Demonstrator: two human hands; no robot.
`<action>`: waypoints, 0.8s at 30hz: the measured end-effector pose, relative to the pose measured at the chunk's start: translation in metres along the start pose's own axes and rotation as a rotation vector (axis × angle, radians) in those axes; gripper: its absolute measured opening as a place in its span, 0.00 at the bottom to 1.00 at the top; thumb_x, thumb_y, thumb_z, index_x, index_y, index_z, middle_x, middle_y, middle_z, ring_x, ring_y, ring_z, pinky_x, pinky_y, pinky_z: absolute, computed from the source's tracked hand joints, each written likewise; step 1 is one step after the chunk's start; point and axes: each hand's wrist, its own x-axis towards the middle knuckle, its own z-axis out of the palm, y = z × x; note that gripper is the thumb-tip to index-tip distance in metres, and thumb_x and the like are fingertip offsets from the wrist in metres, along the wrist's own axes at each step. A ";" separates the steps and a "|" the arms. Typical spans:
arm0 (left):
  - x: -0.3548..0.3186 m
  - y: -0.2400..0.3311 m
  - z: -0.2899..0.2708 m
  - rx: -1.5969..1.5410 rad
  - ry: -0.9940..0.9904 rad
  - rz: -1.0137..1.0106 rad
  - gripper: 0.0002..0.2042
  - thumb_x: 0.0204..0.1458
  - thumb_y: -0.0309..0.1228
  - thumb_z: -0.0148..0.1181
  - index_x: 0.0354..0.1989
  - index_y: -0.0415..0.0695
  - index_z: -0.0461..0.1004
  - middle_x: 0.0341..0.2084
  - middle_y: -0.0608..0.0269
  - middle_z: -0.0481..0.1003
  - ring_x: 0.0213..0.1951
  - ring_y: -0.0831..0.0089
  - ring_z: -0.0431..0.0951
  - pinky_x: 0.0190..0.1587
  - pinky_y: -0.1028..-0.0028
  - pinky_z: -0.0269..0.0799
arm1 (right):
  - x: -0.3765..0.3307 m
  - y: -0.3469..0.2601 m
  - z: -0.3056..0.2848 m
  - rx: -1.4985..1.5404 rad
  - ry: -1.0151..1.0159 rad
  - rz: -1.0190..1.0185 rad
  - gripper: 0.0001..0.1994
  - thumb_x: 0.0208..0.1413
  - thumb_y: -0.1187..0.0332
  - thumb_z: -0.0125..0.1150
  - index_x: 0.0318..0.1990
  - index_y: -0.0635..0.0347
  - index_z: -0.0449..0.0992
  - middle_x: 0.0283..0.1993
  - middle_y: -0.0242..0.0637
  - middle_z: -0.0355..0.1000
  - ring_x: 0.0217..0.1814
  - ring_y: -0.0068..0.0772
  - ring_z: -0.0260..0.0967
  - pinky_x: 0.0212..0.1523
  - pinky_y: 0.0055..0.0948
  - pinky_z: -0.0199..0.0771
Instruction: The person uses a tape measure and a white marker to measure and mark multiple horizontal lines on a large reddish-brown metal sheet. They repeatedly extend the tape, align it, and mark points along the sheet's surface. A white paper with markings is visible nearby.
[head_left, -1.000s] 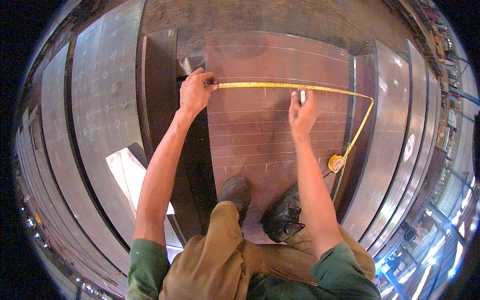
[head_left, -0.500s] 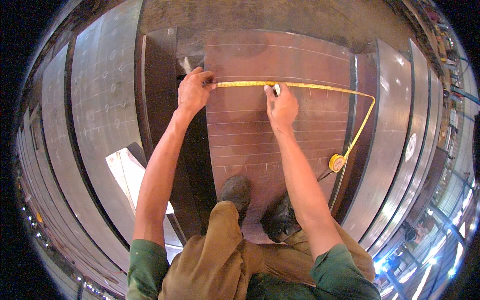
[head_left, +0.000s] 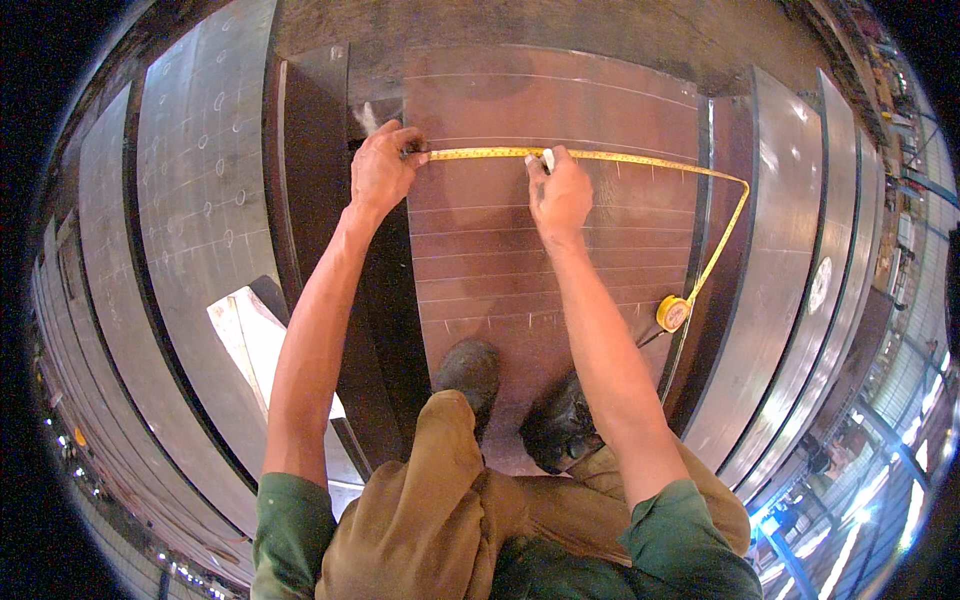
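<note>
A yellow tape measure blade (head_left: 475, 154) stretches across a reddish-brown steel plate (head_left: 470, 190) marked with several pale lines and short ticks. At the plate's left edge, my left hand (head_left: 382, 170) pinches the end of the blade. My right hand (head_left: 562, 195) grips a short white piece of chalk (head_left: 548, 160) against the blade's near edge, around its middle. Past the plate's right edge the blade bends sharply back to its round yellow case (head_left: 673, 313), which lies by the right edge, held by neither hand.
Long grey steel beams (head_left: 200, 200) stand on the left, and more grey beams (head_left: 765, 250) on the right. A white sheet (head_left: 250, 335) lies by my left forearm. My dark shoes (head_left: 560, 435) rest on the plate. Brown ground (head_left: 520, 30) lies beyond it.
The whole view has shifted slightly. The chalk in my right hand has come closer to the blade's near edge. My left hand keeps its hold on the blade's end.
</note>
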 end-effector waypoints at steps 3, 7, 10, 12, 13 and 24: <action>-0.001 0.002 -0.003 -0.005 -0.036 -0.022 0.16 0.47 0.33 0.72 0.44 0.43 0.82 0.42 0.52 0.79 0.48 0.49 0.79 0.51 0.57 0.75 | -0.004 0.000 -0.003 0.065 -0.023 -0.011 0.16 0.61 0.57 0.65 0.36 0.64 0.76 0.31 0.53 0.77 0.37 0.62 0.76 0.36 0.50 0.72; 0.001 0.003 -0.003 -0.004 -0.039 -0.027 0.15 0.47 0.33 0.72 0.44 0.44 0.83 0.43 0.52 0.79 0.48 0.49 0.79 0.51 0.58 0.74 | -0.004 0.002 -0.005 0.084 0.000 0.030 0.16 0.60 0.57 0.66 0.35 0.64 0.76 0.30 0.52 0.77 0.36 0.62 0.75 0.35 0.49 0.72; -0.001 -0.002 0.002 -0.015 0.019 -0.009 0.15 0.47 0.32 0.72 0.44 0.43 0.83 0.42 0.52 0.79 0.48 0.49 0.79 0.52 0.58 0.74 | -0.010 0.000 -0.004 0.023 -0.028 0.037 0.16 0.61 0.56 0.64 0.41 0.61 0.76 0.32 0.52 0.78 0.37 0.62 0.76 0.36 0.53 0.73; -0.001 0.000 0.003 -0.016 0.039 0.016 0.12 0.48 0.32 0.71 0.41 0.43 0.82 0.39 0.55 0.77 0.46 0.49 0.78 0.49 0.56 0.73 | -0.009 0.002 -0.003 0.004 -0.006 0.040 0.16 0.61 0.55 0.65 0.41 0.61 0.76 0.33 0.52 0.78 0.37 0.62 0.76 0.36 0.53 0.74; -0.002 0.000 0.003 -0.014 0.049 0.027 0.11 0.49 0.32 0.71 0.40 0.44 0.82 0.37 0.56 0.77 0.45 0.49 0.78 0.47 0.55 0.72 | -0.006 0.005 -0.001 0.025 0.040 0.047 0.16 0.60 0.56 0.66 0.38 0.62 0.76 0.31 0.52 0.78 0.36 0.62 0.76 0.35 0.51 0.73; -0.002 0.000 -0.002 -0.020 -0.003 -0.033 0.15 0.46 0.37 0.73 0.41 0.45 0.82 0.41 0.49 0.78 0.47 0.47 0.78 0.51 0.56 0.73 | -0.002 -0.004 0.004 -0.007 -0.004 0.089 0.16 0.60 0.56 0.65 0.39 0.63 0.76 0.36 0.53 0.78 0.39 0.62 0.76 0.39 0.53 0.73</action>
